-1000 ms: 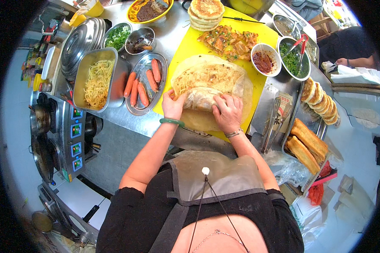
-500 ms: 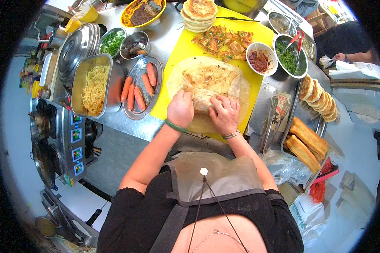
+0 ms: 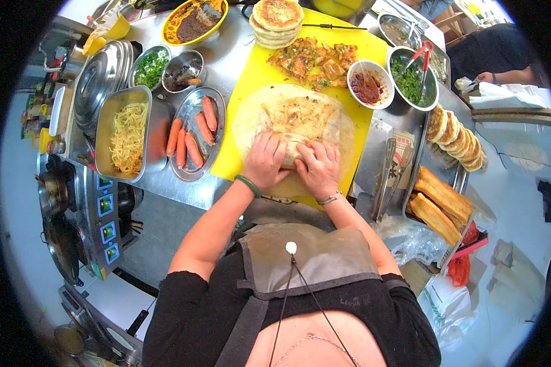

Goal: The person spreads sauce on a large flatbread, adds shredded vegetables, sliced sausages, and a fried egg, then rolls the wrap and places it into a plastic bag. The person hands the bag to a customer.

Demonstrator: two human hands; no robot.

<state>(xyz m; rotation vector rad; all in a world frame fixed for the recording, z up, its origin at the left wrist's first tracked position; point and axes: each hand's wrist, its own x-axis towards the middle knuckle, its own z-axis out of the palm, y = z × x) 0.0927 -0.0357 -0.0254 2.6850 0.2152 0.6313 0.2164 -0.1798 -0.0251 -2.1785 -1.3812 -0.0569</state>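
Note:
A thin, pale flatbread (image 3: 300, 116) with brown spots lies on the yellow cutting board (image 3: 241, 101). Its left and right sides look folded inward, and the near part makes a thick fold. My left hand (image 3: 265, 164) wraps over the left end of that fold, with its fingers curled onto it. At the other end my right hand (image 3: 319, 168) grips the fold with bent fingers. My palms and thumbs hide the fold's near side, and whatever is inside it does not show.
Chopped fried food (image 3: 312, 63) and stacked round breads (image 3: 275, 29) lie beyond the flatbread. Left are a sausage plate (image 3: 215, 160) and a pan of shredded vegetables (image 3: 128, 137). Right stand a sauce bowl (image 3: 386, 98), tongs (image 3: 382, 183) and a tray of fried dough sticks (image 3: 434, 208).
My left hand has gone from a fist at the flatbread's left fold to fingers laid over the near fold. My right hand stays on that fold. The whole view has shifted slightly.

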